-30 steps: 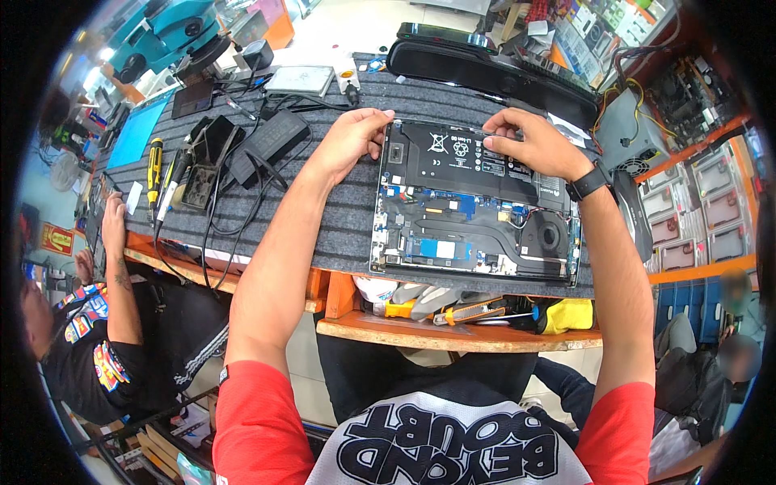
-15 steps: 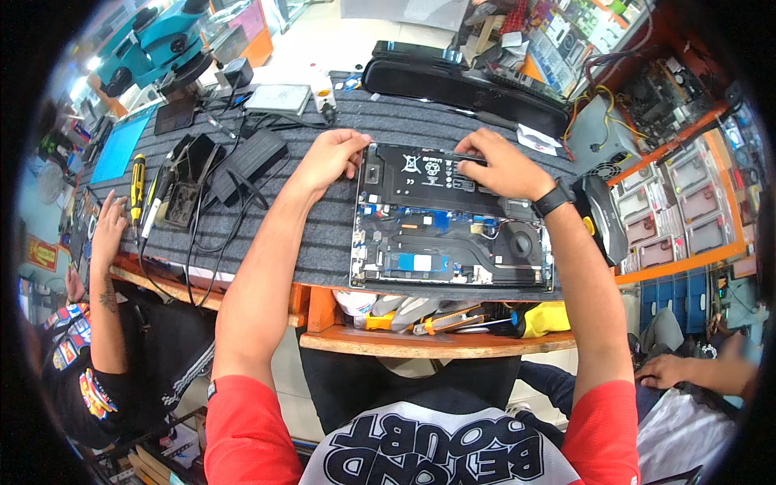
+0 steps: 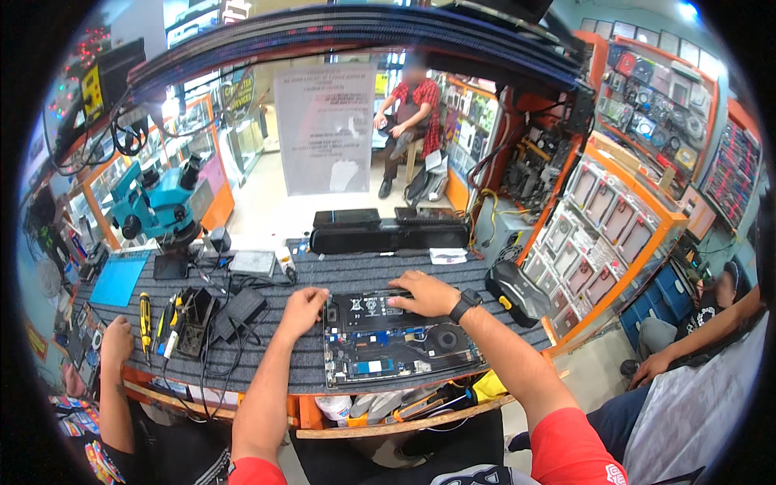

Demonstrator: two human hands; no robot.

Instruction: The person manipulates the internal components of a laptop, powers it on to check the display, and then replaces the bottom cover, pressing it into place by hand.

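A laptop base (image 3: pixel 404 364) lies on the striped grey mat with its bottom cover off. Its black battery (image 3: pixel 364 311) fills the far part, and a round fan (image 3: pixel 445 338) sits at the right. My left hand (image 3: pixel 304 314) is at the far left corner, thumb and forefinger pinched together on the edge. Above the battery's far right part rests my right hand (image 3: pixel 427 295), palm down, thumb and forefinger apart. The tips of its other fingers are hidden.
Left of the laptop are a black adapter (image 3: pixel 240 314), an open black box (image 3: pixel 194 317) and a yellow screwdriver (image 3: pixel 145 325). A speaker bar (image 3: pixel 388 237) stands behind. An open drawer (image 3: pixel 404 428) of tools sits below. Another person's hand (image 3: pixel 117 339) is at far left.
My view has tilted up, so the laptop and hands appear lower and more of the shop shows. Both hands stay near the same parts of the laptop. The neighbour's fingers have curled in.
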